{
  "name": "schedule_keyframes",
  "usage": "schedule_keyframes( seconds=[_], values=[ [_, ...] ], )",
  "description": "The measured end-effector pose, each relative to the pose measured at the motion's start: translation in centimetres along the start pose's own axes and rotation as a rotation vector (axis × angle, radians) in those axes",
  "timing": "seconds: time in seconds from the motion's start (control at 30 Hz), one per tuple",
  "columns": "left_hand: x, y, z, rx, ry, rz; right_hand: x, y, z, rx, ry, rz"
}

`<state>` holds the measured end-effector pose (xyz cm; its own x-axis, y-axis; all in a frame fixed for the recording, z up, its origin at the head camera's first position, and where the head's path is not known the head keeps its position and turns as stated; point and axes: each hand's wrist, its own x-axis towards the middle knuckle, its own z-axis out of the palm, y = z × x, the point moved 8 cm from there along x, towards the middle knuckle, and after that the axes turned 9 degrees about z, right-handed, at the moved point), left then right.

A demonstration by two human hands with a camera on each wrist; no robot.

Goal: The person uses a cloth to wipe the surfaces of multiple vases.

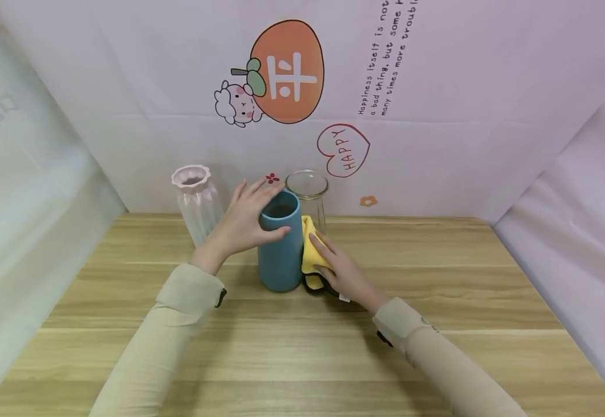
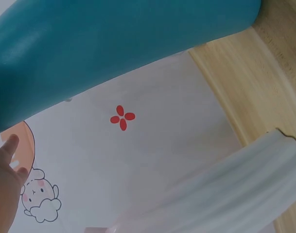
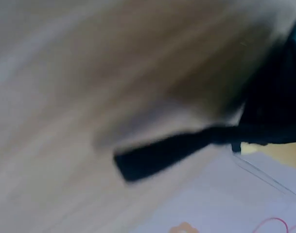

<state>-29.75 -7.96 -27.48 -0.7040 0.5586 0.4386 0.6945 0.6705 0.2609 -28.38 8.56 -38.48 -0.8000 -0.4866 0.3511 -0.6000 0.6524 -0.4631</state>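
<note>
A tall blue vase (image 1: 280,255) stands upright in the middle of the wooden table. My left hand (image 1: 242,223) holds it near the top, thumb across the front and fingers around the far side of the rim; the left wrist view shows the blue vase (image 2: 123,43) large, with fingertips (image 2: 10,145) at its upper end. In my right hand (image 1: 341,269) is a yellow cloth (image 1: 310,252) with dark edging, gripped against the vase's right side. The right wrist view catches the cloth's black edging (image 3: 162,155), partly blurred.
Left of the blue vase stands a pale pink-white ribbed vase (image 1: 198,202), close to my left forearm. A clear glass vase (image 1: 308,185) is behind the blue one, partly hidden by it and the cloth. The table (image 1: 438,260) ends at a printed white backdrop (image 1: 438,162).
</note>
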Motion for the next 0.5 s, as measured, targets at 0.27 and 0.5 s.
schedule_keyframes(
  seconds=[0.27,0.5],
  values=[
    [0.1,-0.2,0.2,-0.056,-0.062,-0.014,1.8,-3.5,-4.7,0.110,0.247,-0.136],
    [0.2,-0.6,0.5,-0.075,-0.097,-0.031,3.7,-4.3,-4.5,0.181,0.126,-0.075]
  ],
)
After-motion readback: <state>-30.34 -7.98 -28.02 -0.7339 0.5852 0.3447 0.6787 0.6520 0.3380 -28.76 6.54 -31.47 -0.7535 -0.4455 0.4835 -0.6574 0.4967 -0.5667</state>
